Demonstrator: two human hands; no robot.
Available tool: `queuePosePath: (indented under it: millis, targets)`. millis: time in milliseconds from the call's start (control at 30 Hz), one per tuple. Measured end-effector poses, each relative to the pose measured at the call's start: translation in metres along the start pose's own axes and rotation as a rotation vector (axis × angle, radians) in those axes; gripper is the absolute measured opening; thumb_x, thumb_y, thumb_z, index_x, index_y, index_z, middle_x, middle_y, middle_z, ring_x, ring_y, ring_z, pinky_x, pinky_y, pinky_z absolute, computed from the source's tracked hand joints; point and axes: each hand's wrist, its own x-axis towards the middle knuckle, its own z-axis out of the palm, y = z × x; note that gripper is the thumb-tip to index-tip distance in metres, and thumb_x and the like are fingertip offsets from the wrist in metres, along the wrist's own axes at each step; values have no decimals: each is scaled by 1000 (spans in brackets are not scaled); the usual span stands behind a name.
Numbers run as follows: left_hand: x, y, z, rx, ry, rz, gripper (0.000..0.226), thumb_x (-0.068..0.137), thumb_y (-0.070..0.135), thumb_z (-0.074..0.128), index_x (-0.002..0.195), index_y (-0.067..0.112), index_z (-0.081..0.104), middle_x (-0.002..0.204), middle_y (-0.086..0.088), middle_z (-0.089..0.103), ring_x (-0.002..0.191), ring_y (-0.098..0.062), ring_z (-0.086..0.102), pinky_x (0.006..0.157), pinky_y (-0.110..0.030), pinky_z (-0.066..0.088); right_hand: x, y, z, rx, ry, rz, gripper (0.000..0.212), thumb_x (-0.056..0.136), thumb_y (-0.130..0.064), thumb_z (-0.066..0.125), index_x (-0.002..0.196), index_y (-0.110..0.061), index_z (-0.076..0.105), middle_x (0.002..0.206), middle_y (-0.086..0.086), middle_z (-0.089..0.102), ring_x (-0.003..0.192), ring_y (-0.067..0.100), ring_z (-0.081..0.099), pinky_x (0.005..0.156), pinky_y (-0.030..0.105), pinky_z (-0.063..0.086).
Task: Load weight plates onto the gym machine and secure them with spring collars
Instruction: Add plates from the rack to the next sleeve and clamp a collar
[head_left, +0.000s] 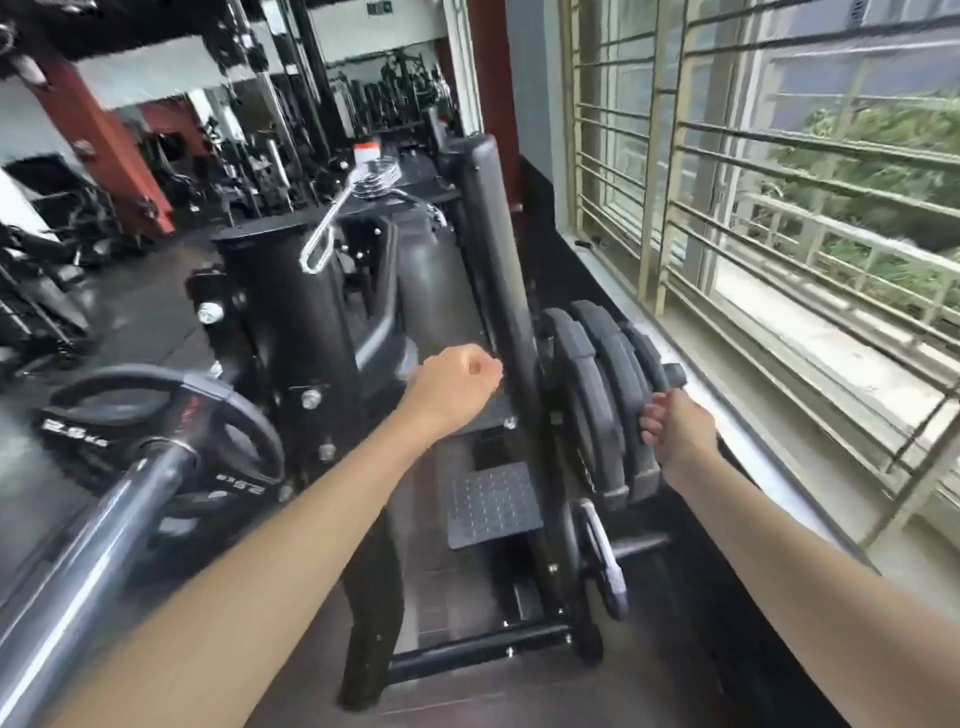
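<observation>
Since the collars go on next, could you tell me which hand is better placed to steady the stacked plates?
The right hand: it is already at the outer edge of the plates, while the left hand is fisted beside the upright.

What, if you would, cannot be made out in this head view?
- Right hand fingertips: hidden behind the stacked plates.
- Spring collars on the machine top: blurred, count unclear.
- Left hand: fist turned away, contents unseen.
- Bar: cut off at the lower left edge.

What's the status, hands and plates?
Left hand fisted, holding nothing. Right hand on the outer plate of the stack. Spring collars unused atop the machine.
</observation>
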Motion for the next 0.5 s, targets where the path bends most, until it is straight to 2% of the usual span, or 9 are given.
queuePosePath:
  millis: [67,100,133,167,200,233,267,400,500]
  targets:
    - [33,26,31,37,22,31,36,89,51,44,96,26,68,103,2,74,100,-27,67,96,-44,52,37,-5,-19,37,43,88,31,103,-27,36,84,-11,55,60,-1,48,44,9,36,35,17,29]
    - [50,40,47,57,42,42,36,92,49,44,98,24,69,106,0,73,103,-29,66,96,-42,51,53,-9,-26,33,62,124,32,103,-30,37,91,-9,57,69,1,51,50,10,40,39,19,33]
    - [64,55,63,91,73,59,33,96,45,45,100,22,69,109,-1,73,105,-29,64,96,-41,51,68,-13,-30,36,74,162,34,103,-34,37,102,-7,58,84,5,57,61,12,49,50,22,41]
    - [78,68,79,138,119,88,30,99,40,46,102,21,68,112,-2,71,107,-29,63,94,-39,50,84,-16,-33,36,70,221,44,102,-41,37,118,-6,58,107,9,62,84,16,61,70,29,50]
    - [91,80,95,189,169,142,28,100,35,46,104,19,68,112,-3,70,107,-29,61,92,-39,49,98,-18,-35,30,48,303,58,101,-51,36,136,-8,52,135,9,57,116,19,59,94,38,48]
    - [103,91,109,242,209,204,26,101,32,47,104,18,68,111,-5,68,107,-30,60,92,-40,48,110,-21,-36,14,14,386,70,99,-61,35,148,-12,44,152,7,46,138,22,46,110,44,38]
    - [115,100,122,297,230,258,25,100,30,48,104,17,68,110,-6,67,107,-31,59,93,-41,47,122,-24,-36,-6,-10,454,78,95,-69,35,152,-16,42,157,6,40,145,24,37,116,47,31]
    - [154,117,160,617,121,286,32,100,40,46,109,20,69,118,-5,67,117,-29,55,101,-43,40,160,-25,-31,-144,-96,632,84,85,-81,38,128,-12,59,143,13,49,138,37,39,110,59,26]
    - [171,121,178,850,89,251,49,101,53,38,111,17,70,120,-5,68,122,-26,54,111,-41,28,179,-19,-30,-158,-206,748,88,79,-83,43,130,-11,55,144,20,46,129,45,45,107,69,28]
